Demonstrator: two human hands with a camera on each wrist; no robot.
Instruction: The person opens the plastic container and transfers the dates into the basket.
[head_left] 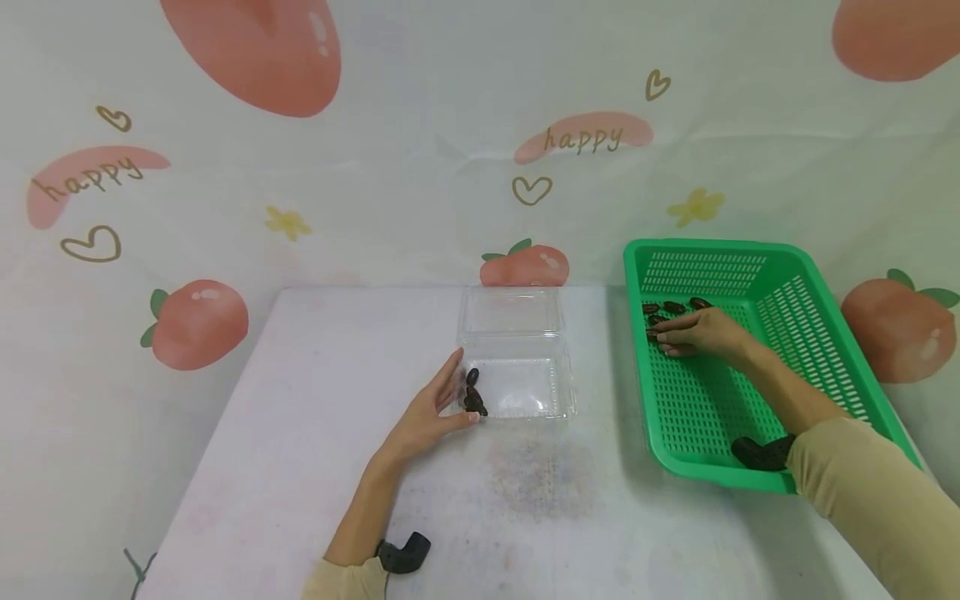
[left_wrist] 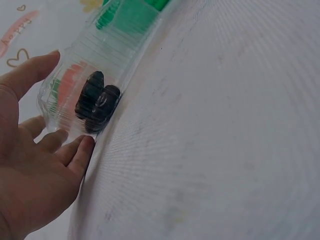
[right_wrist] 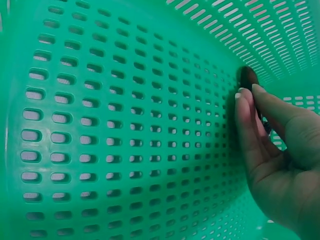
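A clear plastic clamshell box (head_left: 517,387) lies on the table with its lid (head_left: 512,312) folded back. Several dark brown, glossy oval dates (head_left: 474,398) are grouped along its left side; through the plastic, dates (left_wrist: 97,102) also show in the left wrist view. My left hand (head_left: 427,417) touches the box's left side, thumb and fingers spread and fairly straight. Over at the green basket (head_left: 813,350), my right hand (head_left: 708,335) reaches inside. Its thumb and fingertips pinch a dark date (right_wrist: 248,77). Other dates (head_left: 674,307) lie near it along the basket's left side.
The basket has slotted walls and a raised rim, and the right forearm crosses over it. A white table (head_left: 315,467) carries both containers. Behind it hangs a white cloth (head_left: 420,167) printed with fruit. Black straps (head_left: 405,553) are worn on the forearms.
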